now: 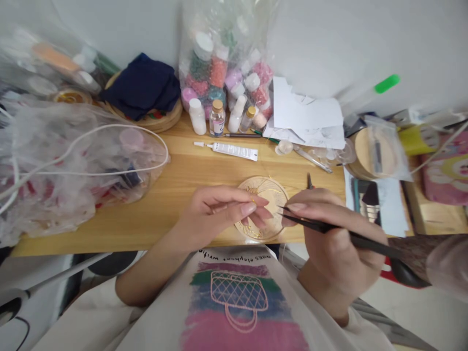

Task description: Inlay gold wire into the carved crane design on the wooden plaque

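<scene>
Tweezers Poised Over a Gold-Patterned Disc

A person's left hand [215, 209] and right hand [338, 258] meet over a round disc [276, 199] on a wooden desk [183, 178], in the head view I monitor from afar. The left thumb and index finger are pinched together, and between them I make out what looks like a tiny gold piece [253, 201], though at this size and blur I cannot swear to its shape. The right hand grips black tweezers [325, 227], the tips parted slightly and aimed leftward, just beside the left fingertips but apart from them. The disc, bearing gold patterning near its edge, lies flat on the desk beneath the left fingers, near its front edge.

I judge the step in hand to be fine positioning, with the piece pinched and the tweezers ready beside it. From my end, the next move calls for a steady left pinch, a small, controlled approach of the tips and only light pressure, since so slight a piece could easily slip.

Behind the hands, a white tube [235, 150] lies on its side before a row of small bottles [217, 121]; a clear bag of colorful jars [219, 70] stands at the wall, with white papers [310, 117] to its right.
</scene>
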Tool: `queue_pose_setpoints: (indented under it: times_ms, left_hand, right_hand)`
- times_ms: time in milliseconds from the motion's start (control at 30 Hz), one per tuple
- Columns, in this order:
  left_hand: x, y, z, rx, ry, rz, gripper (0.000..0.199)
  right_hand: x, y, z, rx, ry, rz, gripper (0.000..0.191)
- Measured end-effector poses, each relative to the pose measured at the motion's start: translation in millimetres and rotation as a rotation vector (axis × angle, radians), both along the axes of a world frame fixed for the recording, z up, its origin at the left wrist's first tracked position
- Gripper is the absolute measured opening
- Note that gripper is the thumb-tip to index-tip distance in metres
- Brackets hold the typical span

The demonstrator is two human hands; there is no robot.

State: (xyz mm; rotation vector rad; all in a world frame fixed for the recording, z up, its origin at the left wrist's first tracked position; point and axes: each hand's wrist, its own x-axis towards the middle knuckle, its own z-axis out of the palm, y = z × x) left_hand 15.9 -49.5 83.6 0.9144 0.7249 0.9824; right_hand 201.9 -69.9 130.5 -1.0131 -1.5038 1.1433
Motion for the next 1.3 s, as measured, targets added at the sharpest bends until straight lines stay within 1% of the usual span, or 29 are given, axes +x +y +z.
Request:
queue_pose_setpoints:
  times_ms: [67, 167, 300, 400, 567, 833, 1067, 1300]
  left_hand:
    - [0, 0, 1.9, -0.001, -0.02, -0.011, 0.01]
    - [0, -1, 5.9, -0.019, -0.021, -0.012, 0.01]
    - [-1, -3, 9.8, -0.003, 0.053, 0.003, 0.012]
    - [-2, -5, 10.4, 0.044, 0.104, 0.016, 0.013]
    - [-4, -6, 12.2, 0.122, 0.154, -0.009, 0.015]
    - [-2, -6, 12.2, 0.179, 0.108, -0.014, 0.017]
    - [-2, -8, 14.8, 0.167, 0.136, -0.018, 0.018]
    - [-3, -10, 16.5, 0.17, 0.252, -0.001, 0.02]
  right_hand:
    - [-1, 0, -1.3, 0.029, 0.011, -0.017, 0.02]
    - [-6, -4, -6.1, 0.0, 0.044, -0.087, 0.023]
    - [-12, -7, -11.4, -0.045, 0.086, -0.171, 0.025]
    - [-13, -6, -13.6, -0.03, 0.108, -0.204, 0.018]
    - [-11, -2, -14.9, -0.024, 0.114, -0.178, 0.013]
    - [-11, -3, -14.4, -0.062, 0.072, -0.194, 0.011]
    - [-11, -3, -15.3, -0.034, 0.077, -0.206, 0.011]
    - [-9, -3, -15.9, -0.049, 0.063, -0.197, 0.01]
